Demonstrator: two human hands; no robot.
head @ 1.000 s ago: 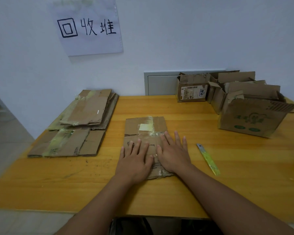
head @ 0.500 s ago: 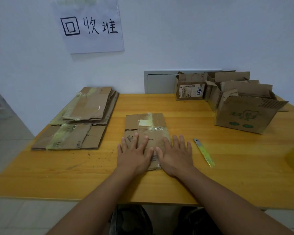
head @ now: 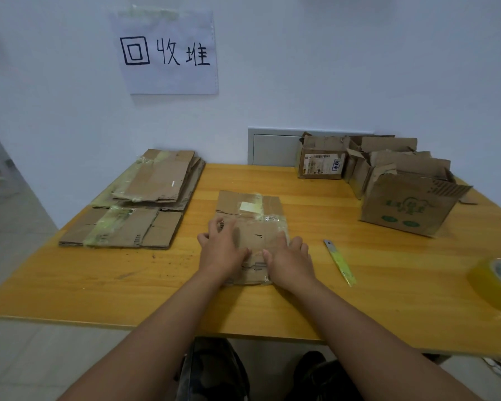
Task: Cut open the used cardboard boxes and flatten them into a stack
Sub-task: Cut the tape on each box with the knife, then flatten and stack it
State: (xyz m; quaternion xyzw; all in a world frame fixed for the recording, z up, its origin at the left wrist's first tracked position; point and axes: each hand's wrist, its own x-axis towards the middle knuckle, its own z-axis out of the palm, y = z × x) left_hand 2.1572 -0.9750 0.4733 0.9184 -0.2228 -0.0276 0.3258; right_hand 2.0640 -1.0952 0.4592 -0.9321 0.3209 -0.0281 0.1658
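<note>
flattened box [head: 250, 224], brown, taped and creased, lies mid-worktop [head: 99, 285]. left hand [head: 222, 250] and right hand [head: 289, 260] have slid apart to its side edges, fingers now curling round them.

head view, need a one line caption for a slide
Both hands, left hand and right hand, grasp a flattened box at its sides on the table, stack to the left.
</note>
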